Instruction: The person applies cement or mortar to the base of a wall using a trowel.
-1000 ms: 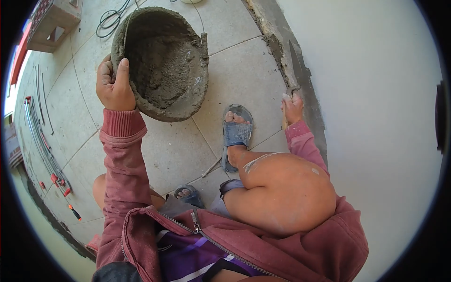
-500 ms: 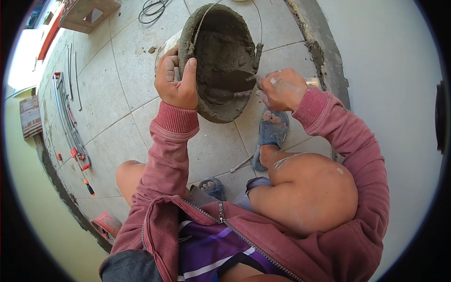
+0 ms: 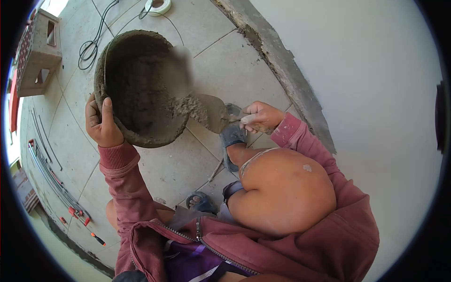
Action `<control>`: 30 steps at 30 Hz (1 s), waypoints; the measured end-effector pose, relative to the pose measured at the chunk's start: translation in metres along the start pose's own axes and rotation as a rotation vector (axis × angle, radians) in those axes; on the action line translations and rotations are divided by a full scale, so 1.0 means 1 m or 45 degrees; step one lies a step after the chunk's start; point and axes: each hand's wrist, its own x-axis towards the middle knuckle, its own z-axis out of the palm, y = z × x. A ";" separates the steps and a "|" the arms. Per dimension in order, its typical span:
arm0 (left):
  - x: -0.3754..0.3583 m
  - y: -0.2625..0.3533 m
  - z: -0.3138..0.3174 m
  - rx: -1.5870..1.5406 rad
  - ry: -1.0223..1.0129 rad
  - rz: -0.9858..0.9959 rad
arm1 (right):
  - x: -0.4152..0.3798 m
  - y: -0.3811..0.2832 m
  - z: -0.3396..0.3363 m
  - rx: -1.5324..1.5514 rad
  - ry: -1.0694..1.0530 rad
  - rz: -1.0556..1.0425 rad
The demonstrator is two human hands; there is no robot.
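Note:
My left hand point(image 3: 104, 123) grips the near left rim of a mortar-caked bucket point(image 3: 152, 141), which is tilted so that its mouth faces me. Wet grey mortar point(image 3: 141, 89) lies inside it. My right hand point(image 3: 263, 117) is closed round the handle of a trowel point(image 3: 213, 113), to the right of the bucket. A lump of mortar sits on the left part of the blade, at the bucket's right rim. A blurred grey patch covers part of that rim.
A crate point(image 3: 41, 51) stands at the upper left, near a coiled cable point(image 3: 88, 51) and a roll of tape point(image 3: 158, 6). Rods and tools point(image 3: 56, 183) lie on the tiles at the left. A wall point(image 3: 371, 108) rises on the right.
The trowel has come out of the bucket to the right, now with mortar on its blade. The view has shifted, and the bucket appears further left.

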 end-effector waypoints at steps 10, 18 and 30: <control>0.017 -0.023 -0.045 -0.164 -0.017 -0.117 | -0.070 0.088 -0.065 0.168 0.665 0.162; 0.014 -0.042 -0.070 -0.266 0.023 -0.195 | -0.037 0.097 -0.068 -0.326 1.124 0.222; 0.011 -0.035 -0.064 -0.264 0.074 -0.217 | 0.004 0.104 -0.101 -0.269 1.503 0.182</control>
